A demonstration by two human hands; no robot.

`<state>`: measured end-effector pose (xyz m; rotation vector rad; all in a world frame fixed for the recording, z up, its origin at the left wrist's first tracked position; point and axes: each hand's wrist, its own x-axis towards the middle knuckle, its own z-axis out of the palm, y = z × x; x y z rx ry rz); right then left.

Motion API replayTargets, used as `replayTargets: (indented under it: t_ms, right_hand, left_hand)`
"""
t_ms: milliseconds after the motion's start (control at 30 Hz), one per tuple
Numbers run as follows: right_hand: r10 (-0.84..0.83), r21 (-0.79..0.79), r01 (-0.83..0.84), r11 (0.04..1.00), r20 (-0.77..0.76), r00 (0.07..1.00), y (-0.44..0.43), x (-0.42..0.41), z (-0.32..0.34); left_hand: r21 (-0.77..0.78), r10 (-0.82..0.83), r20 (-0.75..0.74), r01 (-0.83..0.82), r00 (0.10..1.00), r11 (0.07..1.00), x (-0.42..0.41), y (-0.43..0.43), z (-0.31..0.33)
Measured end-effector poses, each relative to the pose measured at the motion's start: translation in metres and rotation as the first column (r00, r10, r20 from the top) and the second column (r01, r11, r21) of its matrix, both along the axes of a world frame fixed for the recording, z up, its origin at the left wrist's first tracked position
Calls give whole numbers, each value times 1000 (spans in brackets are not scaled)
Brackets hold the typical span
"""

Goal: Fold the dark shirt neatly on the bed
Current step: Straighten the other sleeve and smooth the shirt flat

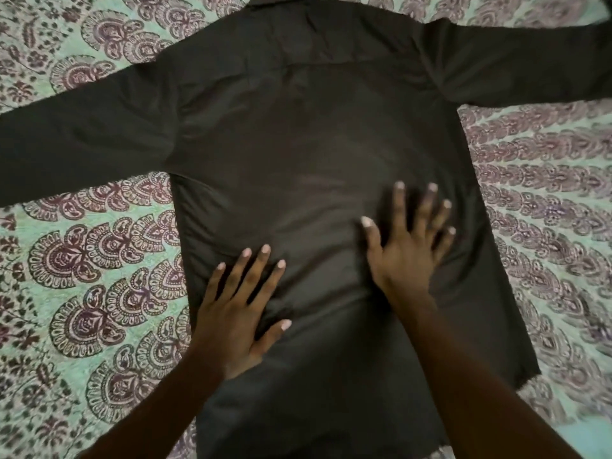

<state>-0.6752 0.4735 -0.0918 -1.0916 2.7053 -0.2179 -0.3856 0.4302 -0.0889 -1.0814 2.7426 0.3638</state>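
Paisley bedspread (99, 260), dark shirt (298, 144) beneath left grip (231, 313) and right grip (407, 256) (fingers (398, 210) spread, palms down)

We find no writing, label, brand, number or sign that we can read on the dark shirt (298, 144). The bedspread (99, 260) shows us only a printed ornamental pattern, with no letters in it.
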Motion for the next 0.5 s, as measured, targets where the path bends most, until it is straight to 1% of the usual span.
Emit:
replayTargets:
  t_ms: [67,100,133,200,233,267,333,433,467,500]
  right_hand:
    - [265,0,-265,964,-25,964,7,17,-3]
    - [310,15,-310,951,-27,950,20,23,-6]
    - [275,29,-274,961,-32,961,38,27,-9]
    - [51,28,-50,998,-47,998,83,28,-13]
    - [-48,35,50,998,-60,997,106,28,-11]
    - [-103,51,107,993,-69,992,129,28,-8]
    - [-157,88,162,983,-60,986,165,25,-3]
    - [-323,82,322,943,0,946,184,28,1]
    - [-344,65,342,937,18,939,183,32,3]
    - [-298,56,296,953,28,954,179,34,4]
  left_hand:
    - [-8,4,4,-3,1000,1000,-6,8,-4]
    - [-7,9,8,-9,1000,1000,-7,14,-6]
    - [-6,11,7,-11,1000,1000,-5,22,-7]
    - [-5,-17,-10,17,1000,1000,3,41,-7]
    - [3,-53,-21,53,998,999,9,53,-5]
    - [14,-94,-32,95,995,995,16,66,-3]
    - [42,-167,-48,169,985,985,29,90,-1]
    - [68,-282,-60,286,957,956,43,126,5]
    - [60,-315,-74,320,946,946,43,133,7]
    - [45,-326,-90,331,941,943,40,134,10]
